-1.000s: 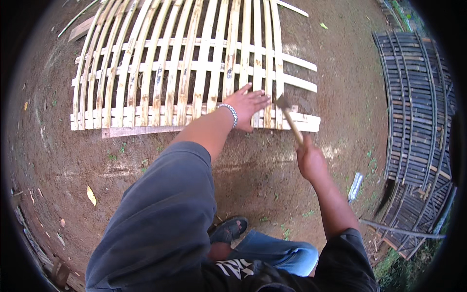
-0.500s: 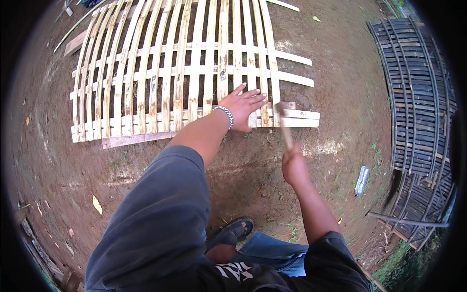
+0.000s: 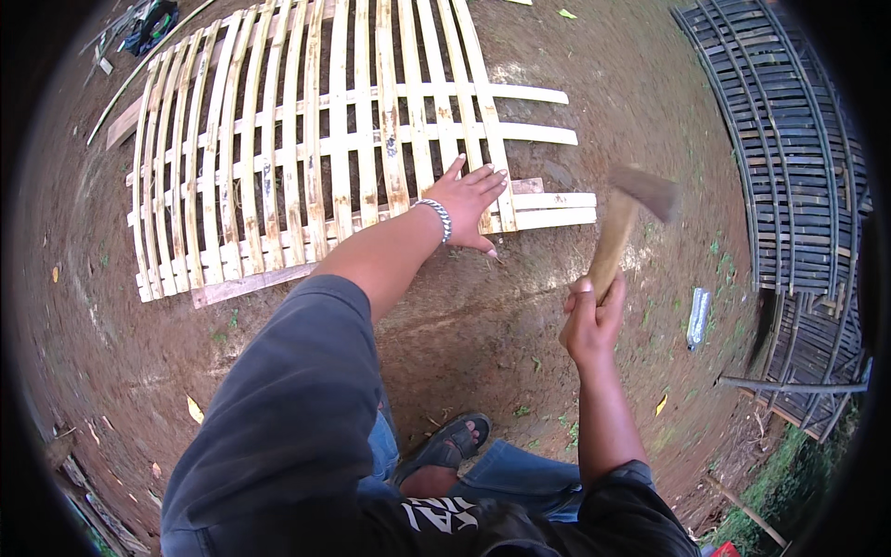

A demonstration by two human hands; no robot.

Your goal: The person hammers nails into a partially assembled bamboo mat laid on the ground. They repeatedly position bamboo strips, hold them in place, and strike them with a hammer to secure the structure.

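Nearest, the right hand point(image 3: 592, 325) has its fingers closed around the wooden handle of a hatchet-like tool point(image 3: 614, 237). In the last half second the tool has swung away from the near right corner of a pale slatted lattice point(image 3: 338, 167), which suggests a break between taps. Just beyond, the left hand point(image 3: 461, 204), fingers spread and gripping nothing, has shifted toward the lattice's end slats, perhaps steadying them. The lattice lies ahead on brown soil point(image 3: 445, 353); off to the right is a dark bamboo rack point(image 3: 789, 139).
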